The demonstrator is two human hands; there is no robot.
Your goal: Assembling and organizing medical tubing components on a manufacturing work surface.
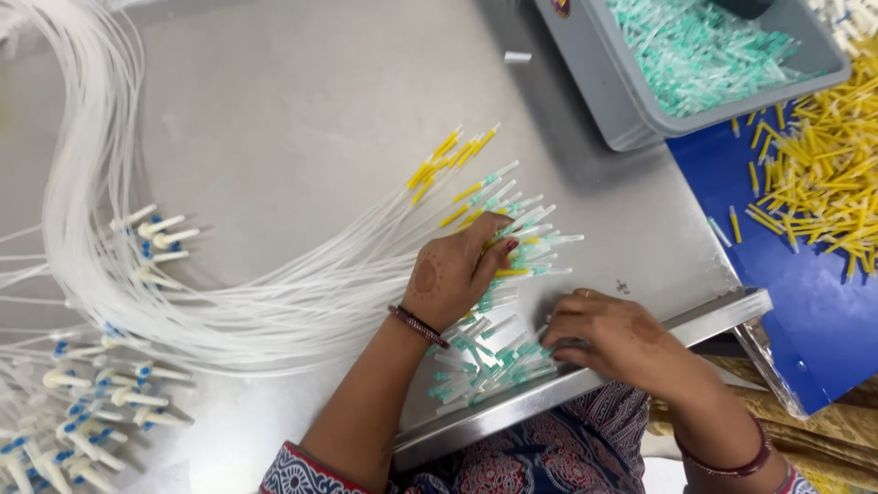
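While pressing down on the fanned ends of the thin white flexible plastic tubes (274,311), the left hand (453,274) lies flat, fingers spread and closed on nothing, seemingly to keep the tips from rolling on the smooth grey steel table (302,110). Just beyond those fingertips, ends capped with narrow yellow plastic sleeves (453,151); under and beside the palm, ends carrying small green-and-clear plastic connectors (498,352), probably laid side by side for easy reach. Toward the body from the pressing hand, at the table's raised edge, the right hand (613,334) curled loosely over the nearest connectors, fingertips touching them; whether any is actually pinched, impossible to tell. Well away to the left of the grip, white and blue fittings (101,402) on the tubes' far ends. Beyond the right hand, a grey plastic bin (622,101) of green connectors and a blue sheet (823,311) heaped with loose yellow sleeves (823,174).
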